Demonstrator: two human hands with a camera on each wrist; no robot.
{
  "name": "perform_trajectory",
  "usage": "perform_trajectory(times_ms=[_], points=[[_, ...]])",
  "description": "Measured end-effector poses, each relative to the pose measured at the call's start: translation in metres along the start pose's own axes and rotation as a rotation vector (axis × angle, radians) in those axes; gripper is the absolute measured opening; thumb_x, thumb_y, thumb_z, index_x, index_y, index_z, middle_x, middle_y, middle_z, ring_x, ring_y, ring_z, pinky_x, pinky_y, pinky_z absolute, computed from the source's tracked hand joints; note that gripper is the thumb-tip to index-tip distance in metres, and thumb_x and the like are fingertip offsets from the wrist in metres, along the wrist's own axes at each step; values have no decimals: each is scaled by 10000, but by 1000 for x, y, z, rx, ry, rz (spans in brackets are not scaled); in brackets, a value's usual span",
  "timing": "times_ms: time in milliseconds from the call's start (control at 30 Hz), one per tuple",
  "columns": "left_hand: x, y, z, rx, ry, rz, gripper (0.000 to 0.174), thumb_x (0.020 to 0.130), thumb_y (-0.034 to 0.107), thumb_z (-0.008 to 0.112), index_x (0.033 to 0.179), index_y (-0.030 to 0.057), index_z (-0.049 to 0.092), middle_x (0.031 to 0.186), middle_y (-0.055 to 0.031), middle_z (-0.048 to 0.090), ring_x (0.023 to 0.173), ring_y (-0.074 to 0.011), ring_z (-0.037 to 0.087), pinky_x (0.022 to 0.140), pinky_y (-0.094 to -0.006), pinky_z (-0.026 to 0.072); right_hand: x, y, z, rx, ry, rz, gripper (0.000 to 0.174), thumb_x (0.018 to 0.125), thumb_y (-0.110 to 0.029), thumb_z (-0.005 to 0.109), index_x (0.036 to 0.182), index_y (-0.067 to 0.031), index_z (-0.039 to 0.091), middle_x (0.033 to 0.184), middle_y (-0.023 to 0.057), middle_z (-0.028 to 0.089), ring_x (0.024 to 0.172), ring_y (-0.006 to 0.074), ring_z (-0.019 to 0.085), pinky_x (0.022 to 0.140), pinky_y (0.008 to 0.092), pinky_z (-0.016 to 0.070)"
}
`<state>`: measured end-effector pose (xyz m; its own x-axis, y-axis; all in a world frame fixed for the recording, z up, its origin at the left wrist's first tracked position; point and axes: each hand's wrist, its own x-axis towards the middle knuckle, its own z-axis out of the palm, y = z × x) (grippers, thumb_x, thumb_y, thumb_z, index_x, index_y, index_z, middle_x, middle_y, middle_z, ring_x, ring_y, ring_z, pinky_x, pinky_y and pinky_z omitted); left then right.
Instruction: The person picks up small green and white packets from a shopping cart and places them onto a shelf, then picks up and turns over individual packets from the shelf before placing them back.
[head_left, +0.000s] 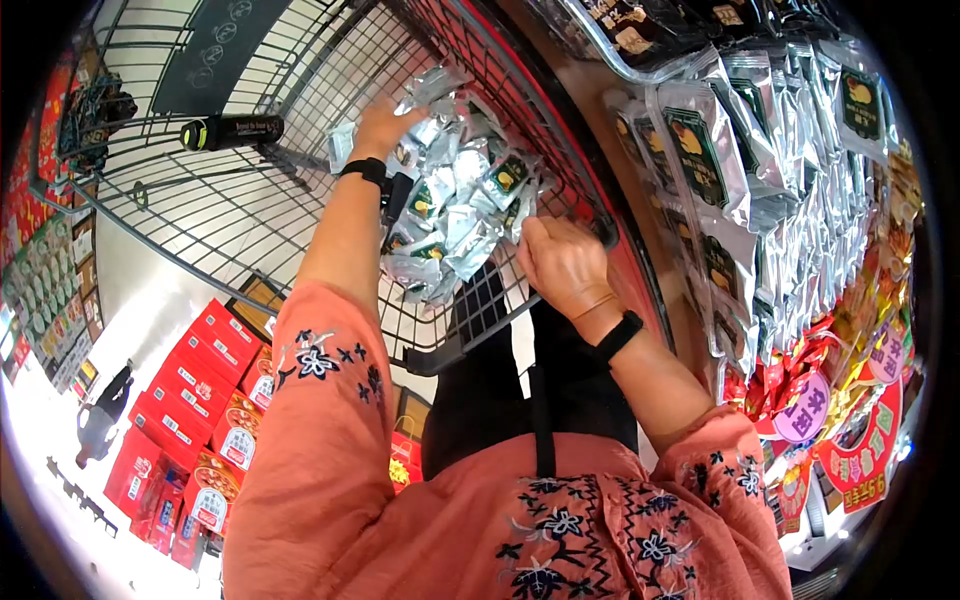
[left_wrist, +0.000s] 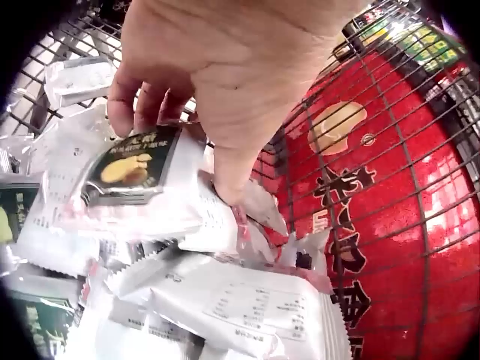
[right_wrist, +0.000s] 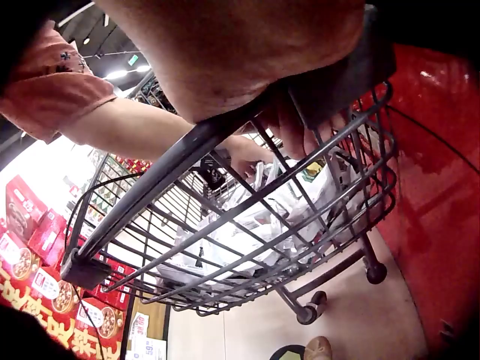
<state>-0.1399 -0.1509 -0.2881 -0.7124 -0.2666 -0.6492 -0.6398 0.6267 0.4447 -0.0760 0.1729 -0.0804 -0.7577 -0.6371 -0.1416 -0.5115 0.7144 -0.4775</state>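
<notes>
Many silver packets [head_left: 470,215] lie heaped in a wire shopping cart [head_left: 215,235]. Over the far side of the heap is the left hand [head_left: 385,130]. Seen from the left wrist, this hand [left_wrist: 217,82] has its thumb and curled fingers around the edge of a silver packet [left_wrist: 139,176] with a dark green label. The right hand [head_left: 565,262] is at the cart's near right corner. In the right wrist view its fingers [right_wrist: 296,135] curl over the cart's dark rim [right_wrist: 180,157], beside the packets; their tips are partly hidden.
A rack of hanging silver packets [head_left: 790,200] stands close on the right, with colourful bags below. Red boxes [head_left: 195,380] are stacked at the left. A black bottle [head_left: 235,132] is at the cart's left side. A red panel [left_wrist: 382,202] runs along the cart.
</notes>
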Motion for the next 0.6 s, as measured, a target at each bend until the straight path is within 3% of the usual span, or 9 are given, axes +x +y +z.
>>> perform_trajectory(times_ms=[100,233,367,500,600], points=[[0,-9,-8,-208,-43,60,932,782,637,755,1289,-127,584,1361,-320,588,1258,-383,599,1055,-374,460,0,1,0,3,20,-1,160,821,-142,716,836,-94,565,768,86,625,749,276,666,657,381,545],[1,-13,-5,-80,4,59,1005,812,665,711,1363,-152,516,1344,-328,595,1268,-383,592,1070,-378,447,1,-2,0,40,52,9,147,828,-124,702,815,-93,559,745,86,612,714,292,646,636,400,523],[-2,-16,-12,-223,-163,2,1064,814,700,687,1404,-161,480,1364,-342,576,1284,-397,579,1084,-390,436,-1,-1,0,-18,10,3,160,821,-141,717,822,-99,562,756,82,619,747,271,672,650,376,547],[7,-37,-1,-105,75,83,881,844,605,693,1354,-101,562,1333,-315,610,1271,-422,576,1057,-422,441,1,-1,0,-20,24,-13,170,817,-142,720,815,-95,556,744,85,618,733,273,669,646,379,545],[7,-47,-6,-202,100,107,805,858,580,695,1290,-93,602,1247,-317,649,1204,-420,614,1017,-427,463,0,0,-1,-13,44,-18,170,815,-145,716,811,-93,555,737,86,617,717,271,662,641,380,542]])
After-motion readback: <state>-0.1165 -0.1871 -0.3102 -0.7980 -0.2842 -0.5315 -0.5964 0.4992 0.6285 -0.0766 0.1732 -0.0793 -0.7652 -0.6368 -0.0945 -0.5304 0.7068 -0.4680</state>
